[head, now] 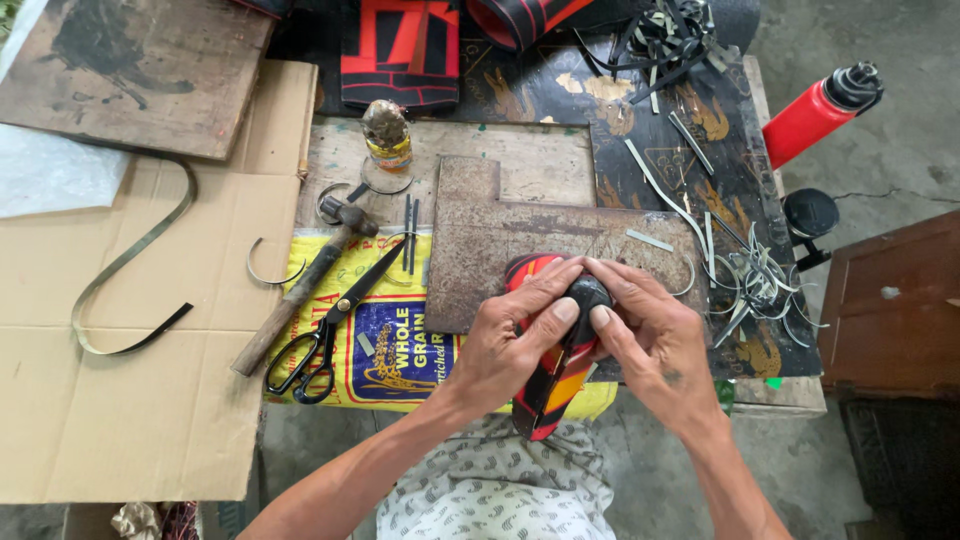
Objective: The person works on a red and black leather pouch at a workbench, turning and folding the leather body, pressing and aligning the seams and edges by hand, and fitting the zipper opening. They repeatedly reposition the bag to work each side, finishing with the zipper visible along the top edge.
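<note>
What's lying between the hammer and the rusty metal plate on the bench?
In the head view, black scissors lie between the hammer and the rusty plate, on the yellow sack.

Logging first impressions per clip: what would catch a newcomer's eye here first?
Both hands, left hand and right hand, meet at centre, pressing a black knob on a red, orange and black strip. Left of them lie black scissors and a hammer on a yellow sack. A red cylinder stands out at top right.
</note>
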The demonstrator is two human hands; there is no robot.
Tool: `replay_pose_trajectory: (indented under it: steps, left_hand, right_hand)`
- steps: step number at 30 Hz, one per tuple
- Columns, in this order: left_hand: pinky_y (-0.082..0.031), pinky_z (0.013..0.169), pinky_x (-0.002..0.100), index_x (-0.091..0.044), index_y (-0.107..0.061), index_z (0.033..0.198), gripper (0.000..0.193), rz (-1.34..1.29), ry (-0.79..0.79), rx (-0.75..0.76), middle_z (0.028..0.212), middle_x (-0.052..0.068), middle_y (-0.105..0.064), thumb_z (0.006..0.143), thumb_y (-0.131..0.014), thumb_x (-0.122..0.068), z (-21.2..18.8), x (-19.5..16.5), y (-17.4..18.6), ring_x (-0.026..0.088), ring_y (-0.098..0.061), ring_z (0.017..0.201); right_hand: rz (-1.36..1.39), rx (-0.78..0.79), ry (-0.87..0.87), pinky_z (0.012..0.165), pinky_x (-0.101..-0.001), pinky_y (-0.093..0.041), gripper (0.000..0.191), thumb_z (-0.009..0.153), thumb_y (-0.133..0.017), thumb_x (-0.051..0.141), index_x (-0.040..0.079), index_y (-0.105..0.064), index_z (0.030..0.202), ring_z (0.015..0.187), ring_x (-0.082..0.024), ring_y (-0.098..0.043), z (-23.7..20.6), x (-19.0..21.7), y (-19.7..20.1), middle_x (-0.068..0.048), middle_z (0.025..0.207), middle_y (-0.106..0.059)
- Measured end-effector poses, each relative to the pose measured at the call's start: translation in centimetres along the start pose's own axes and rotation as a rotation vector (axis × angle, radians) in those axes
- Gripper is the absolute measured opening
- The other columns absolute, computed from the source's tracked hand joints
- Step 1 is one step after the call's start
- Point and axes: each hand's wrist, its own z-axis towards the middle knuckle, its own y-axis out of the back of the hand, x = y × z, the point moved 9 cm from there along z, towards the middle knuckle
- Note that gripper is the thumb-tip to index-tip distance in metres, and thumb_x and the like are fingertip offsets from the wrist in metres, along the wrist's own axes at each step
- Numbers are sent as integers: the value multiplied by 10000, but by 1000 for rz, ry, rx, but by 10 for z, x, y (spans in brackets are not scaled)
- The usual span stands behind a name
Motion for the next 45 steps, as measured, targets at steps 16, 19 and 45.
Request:
replay_pose_trajectory:
  steps: [16,19,45]
  left_hand:
    - [-457,1195,399,23,-660,1326,490,296,-185,-48,1347,184,-706,876,-781,-130,-4,-20,-5,317,-632,1373]
    - [-447,1194,410,29,-657,1323,492,337,-198,-39,1353,196,-696,879,-781,-142,-3,-20,-7,334,-611,1383]
    - [-566,1038,366,17,-672,1274,433,355,-205,-126,1234,186,-737,890,-750,-167,10,-25,-5,278,-731,1178]
  right_hand:
    - [-572,160,71,637,-264,-593,115,799,-723,-14,-33,-670,900,679,-116,-716,24,59,10,-72,821,-693]
    - [-626,228,94,644,-272,-592,121,799,-730,3,-31,-666,895,680,-116,-731,31,69,3,-77,820,-705]
    - [-448,-124,225,904,-378,-550,804,783,-763,68,-28,-380,1483,1193,-280,-567,-28,42,-14,-208,1335,-515]
